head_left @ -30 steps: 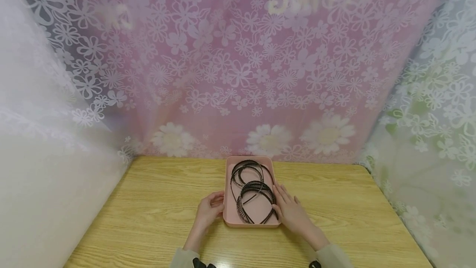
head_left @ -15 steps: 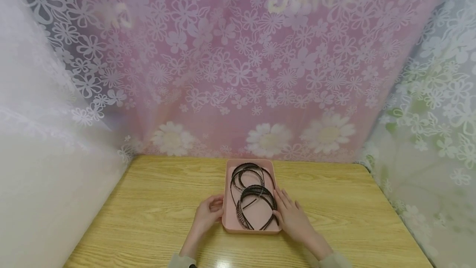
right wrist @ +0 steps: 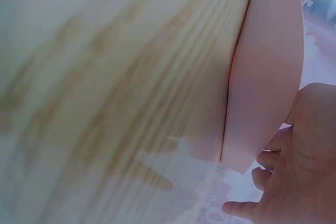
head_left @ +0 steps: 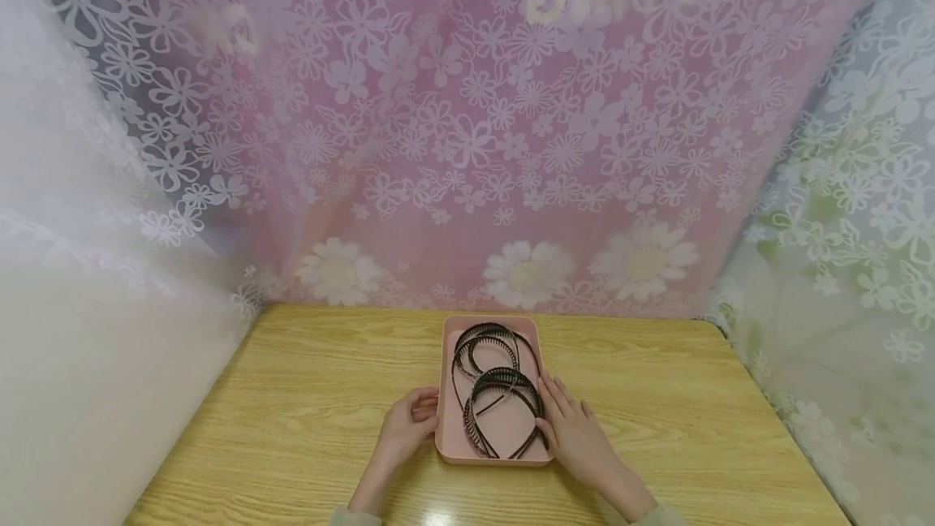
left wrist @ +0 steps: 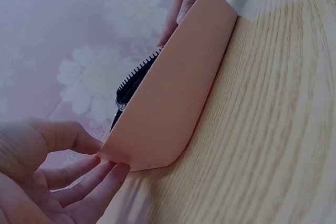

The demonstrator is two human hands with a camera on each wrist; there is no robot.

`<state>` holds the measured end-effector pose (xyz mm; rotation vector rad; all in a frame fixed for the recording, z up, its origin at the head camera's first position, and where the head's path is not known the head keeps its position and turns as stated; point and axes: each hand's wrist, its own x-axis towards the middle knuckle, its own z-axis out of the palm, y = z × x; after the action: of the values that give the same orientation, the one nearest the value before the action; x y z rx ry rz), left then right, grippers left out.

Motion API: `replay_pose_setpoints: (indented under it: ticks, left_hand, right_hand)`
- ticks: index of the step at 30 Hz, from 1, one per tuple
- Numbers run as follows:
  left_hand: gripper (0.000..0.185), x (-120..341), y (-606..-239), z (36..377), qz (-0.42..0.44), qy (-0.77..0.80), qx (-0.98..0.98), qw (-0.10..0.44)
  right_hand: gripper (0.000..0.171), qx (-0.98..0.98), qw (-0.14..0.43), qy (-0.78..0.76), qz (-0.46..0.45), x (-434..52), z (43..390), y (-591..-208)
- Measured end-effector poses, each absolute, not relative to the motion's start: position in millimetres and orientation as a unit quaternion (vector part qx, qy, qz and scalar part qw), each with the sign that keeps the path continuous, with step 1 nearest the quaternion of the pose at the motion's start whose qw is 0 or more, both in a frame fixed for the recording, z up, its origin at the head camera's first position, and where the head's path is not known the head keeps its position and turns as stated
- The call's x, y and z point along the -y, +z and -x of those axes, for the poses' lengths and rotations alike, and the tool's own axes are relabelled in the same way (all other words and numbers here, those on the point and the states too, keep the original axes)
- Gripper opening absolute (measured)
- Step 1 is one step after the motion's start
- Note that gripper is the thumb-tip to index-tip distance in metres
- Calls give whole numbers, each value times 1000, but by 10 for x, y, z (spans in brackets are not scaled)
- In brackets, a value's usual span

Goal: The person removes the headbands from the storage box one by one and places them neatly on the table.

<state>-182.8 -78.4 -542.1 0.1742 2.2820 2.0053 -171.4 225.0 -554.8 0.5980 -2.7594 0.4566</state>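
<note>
A shallow pink tray (head_left: 497, 462) lies on the table between both hands. Inside it are several black toothed headbands, one group of headbands (head_left: 504, 377) toward the near end and another headband (head_left: 485, 329) toward the far end, overlapping. My left hand (head_left: 402, 427) pinches the tray's left side. In the left wrist view, that hand's thumb is at the rim and its fingers (left wrist: 107, 182) press the outer wall. My right hand (head_left: 580, 438) holds the right side, thumb over the rim. In the right wrist view, several fingertips of the right hand (right wrist: 304, 166) are partly hidden by the tray wall.
The wood-grain table (head_left: 314, 412) extends on both sides of the tray. A pink floral curtain (head_left: 467, 144) hangs along its back edge. Pale sheets hang at left (head_left: 88, 307) and right (head_left: 862, 266).
The tray has slid a short way toward the person, with the headbands in it. Both hands have moved back along with it, keeping their hold on the sides.
</note>
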Motion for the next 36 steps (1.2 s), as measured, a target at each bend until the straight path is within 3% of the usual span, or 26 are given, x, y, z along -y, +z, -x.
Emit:
replay_pose_setpoints:
  ticks: [6, 17, 25, 31, 36]
  left_hand:
    - [42, 790, -5383, 1850, -71, 614, -786, 23]
    - [28, 668, -5104, 2132, -82, 515, -848, -97]
    - [28, 442, -5012, 2251, -160, 492, -854, -52]
    - [25, 325, -5113, 2304, -168, 452, -876, -13]
    - [22, 287, -5187, 2357, -176, 428, -887, 7]
  right_hand:
    - [58, 961, 121, 155, -195, -2216, 1692, -5461]
    - [59, 963, 120, 137, -198, -2218, 1675, -5438]
    - [60, 967, 99, 141, -186, -2216, 1674, -5423]
    - [61, 962, 124, 140, -197, -2252, 1703, -5519]
    - [61, 966, 104, 148, -186, -2232, 1692, -5468]
